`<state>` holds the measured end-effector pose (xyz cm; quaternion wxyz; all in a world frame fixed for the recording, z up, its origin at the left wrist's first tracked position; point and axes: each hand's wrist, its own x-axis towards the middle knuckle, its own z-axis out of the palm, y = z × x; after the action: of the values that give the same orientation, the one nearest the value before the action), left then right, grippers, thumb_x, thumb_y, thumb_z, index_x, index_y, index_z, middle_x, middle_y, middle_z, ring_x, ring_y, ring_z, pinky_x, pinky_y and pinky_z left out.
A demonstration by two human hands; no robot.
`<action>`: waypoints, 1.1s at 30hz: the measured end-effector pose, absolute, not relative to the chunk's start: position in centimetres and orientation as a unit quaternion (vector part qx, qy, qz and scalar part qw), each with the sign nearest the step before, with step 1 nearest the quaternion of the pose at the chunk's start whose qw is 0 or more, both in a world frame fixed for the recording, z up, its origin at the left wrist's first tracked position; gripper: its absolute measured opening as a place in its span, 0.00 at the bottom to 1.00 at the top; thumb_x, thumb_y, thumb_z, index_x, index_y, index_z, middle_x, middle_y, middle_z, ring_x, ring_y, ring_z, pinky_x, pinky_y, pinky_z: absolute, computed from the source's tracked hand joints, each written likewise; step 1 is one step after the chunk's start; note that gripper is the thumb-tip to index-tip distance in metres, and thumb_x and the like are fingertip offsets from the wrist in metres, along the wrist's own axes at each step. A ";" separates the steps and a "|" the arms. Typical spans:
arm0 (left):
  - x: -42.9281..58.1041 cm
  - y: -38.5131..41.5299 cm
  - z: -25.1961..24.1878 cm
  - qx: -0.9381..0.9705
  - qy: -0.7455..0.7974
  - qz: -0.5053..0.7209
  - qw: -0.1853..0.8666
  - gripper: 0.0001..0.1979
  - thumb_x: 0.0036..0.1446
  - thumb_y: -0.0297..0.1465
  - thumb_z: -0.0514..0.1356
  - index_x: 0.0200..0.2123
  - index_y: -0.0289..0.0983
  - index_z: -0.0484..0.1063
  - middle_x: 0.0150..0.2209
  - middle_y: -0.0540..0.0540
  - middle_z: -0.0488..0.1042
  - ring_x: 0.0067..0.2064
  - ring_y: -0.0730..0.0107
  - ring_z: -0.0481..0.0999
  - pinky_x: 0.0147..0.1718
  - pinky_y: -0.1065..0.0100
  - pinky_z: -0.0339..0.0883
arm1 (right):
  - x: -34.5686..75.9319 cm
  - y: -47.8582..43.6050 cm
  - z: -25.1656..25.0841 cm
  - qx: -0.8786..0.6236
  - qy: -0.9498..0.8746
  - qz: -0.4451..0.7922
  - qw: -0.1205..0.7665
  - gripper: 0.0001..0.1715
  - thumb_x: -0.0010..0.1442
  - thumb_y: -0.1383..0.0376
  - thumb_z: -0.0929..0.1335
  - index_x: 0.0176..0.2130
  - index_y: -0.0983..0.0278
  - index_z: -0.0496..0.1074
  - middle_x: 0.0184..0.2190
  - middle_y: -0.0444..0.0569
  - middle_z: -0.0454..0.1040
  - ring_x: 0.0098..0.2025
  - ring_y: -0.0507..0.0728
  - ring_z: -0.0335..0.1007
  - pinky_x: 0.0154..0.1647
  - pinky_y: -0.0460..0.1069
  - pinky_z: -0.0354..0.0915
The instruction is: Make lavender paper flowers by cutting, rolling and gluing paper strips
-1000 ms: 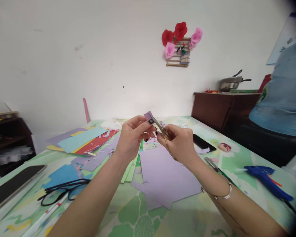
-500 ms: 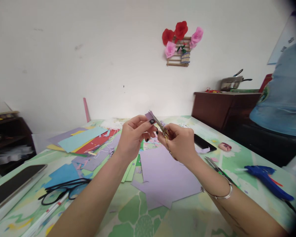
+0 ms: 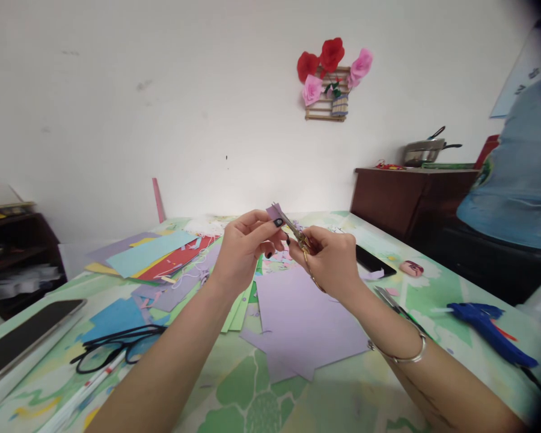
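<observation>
My left hand point(image 3: 241, 252) is curled, thumb and fingertips pinching a small piece of purple paper point(image 3: 273, 211) up above the table point(image 3: 234, 385), while my right hand point(image 3: 328, 258) is wrapped around the gold handles of the scissors point(image 3: 294, 228). The blades lie along the piece's right side, though they're too small for me to tell how far they've cut in. Below my hands lie larger purple sheets point(image 3: 311, 325), with a blue glue gun point(image 3: 489, 331) off to the right.
</observation>
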<state>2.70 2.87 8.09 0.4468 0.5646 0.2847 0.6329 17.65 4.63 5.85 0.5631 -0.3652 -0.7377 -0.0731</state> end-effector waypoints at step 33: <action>2.2 3.0 8.5 0.545 0.265 0.670 0.428 0.02 0.49 0.28 0.64 0.26 0.35 0.75 0.22 0.51 0.74 0.21 0.78 0.69 0.20 0.75 0.58 | 18.4 4.7 6.5 -0.336 -0.762 -0.077 0.549 0.17 0.48 0.67 0.68 0.15 0.64 0.57 0.12 0.35 0.50 0.17 0.46 0.42 0.19 0.43 0.46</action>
<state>2.17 3.01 8.52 0.4278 0.5455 0.2648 0.6703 18.40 4.75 6.55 0.5489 -0.3358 -0.7616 -0.0771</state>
